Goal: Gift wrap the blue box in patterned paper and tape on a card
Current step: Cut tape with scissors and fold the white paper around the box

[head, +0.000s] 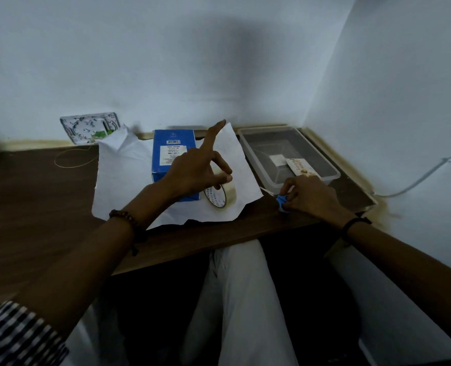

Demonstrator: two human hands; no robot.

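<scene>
Now | one blue box (pixel 164 158) | one tape roll (pixel 230 194) | one scissors (pixel 281 201) | one card (pixel 299 166)

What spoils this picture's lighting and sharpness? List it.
Head view: dim, bluish light throughout; a broad soft shadow on the wall above the blue box; the wide-angle lens bends the wall corner at right; the box's label print is too blurred to read.

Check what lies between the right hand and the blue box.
Head view: the tape roll, pinched by the left hand, over white paper; the right hand grips blue scissors.
</scene>
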